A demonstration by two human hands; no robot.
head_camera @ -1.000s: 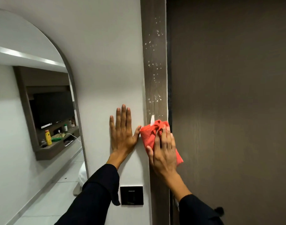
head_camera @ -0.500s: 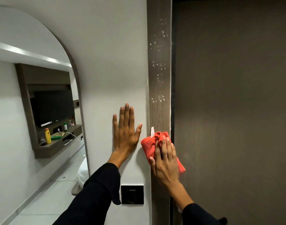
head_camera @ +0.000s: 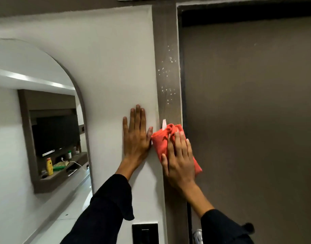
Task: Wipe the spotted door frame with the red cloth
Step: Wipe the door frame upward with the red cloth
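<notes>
The brown wooden door frame (head_camera: pixel 167 50) runs vertically up the middle, with white spots (head_camera: pixel 167 81) scattered above the cloth. My right hand (head_camera: pixel 180 161) presses the bunched red cloth (head_camera: pixel 160 140) flat against the frame, fingers spread over it; a small white tag sticks up from the cloth. My left hand (head_camera: pixel 136 134) lies flat and open on the white wall just left of the frame, its thumb touching the cloth's edge.
The dark brown door (head_camera: pixel 248 120) fills the right side. An arched mirror (head_camera: pixel 36 120) on the left reflects a shelf with bottles. A black switch panel (head_camera: pixel 145 233) sits low on the wall. A metal door handle (head_camera: pixel 197 235) peeks out at the bottom.
The view has tilted upward, so the frame's top corner now shows. My right hand has slid the cloth up the frame over the lowest cluster of spots. My left hand stays flat on the wall.
</notes>
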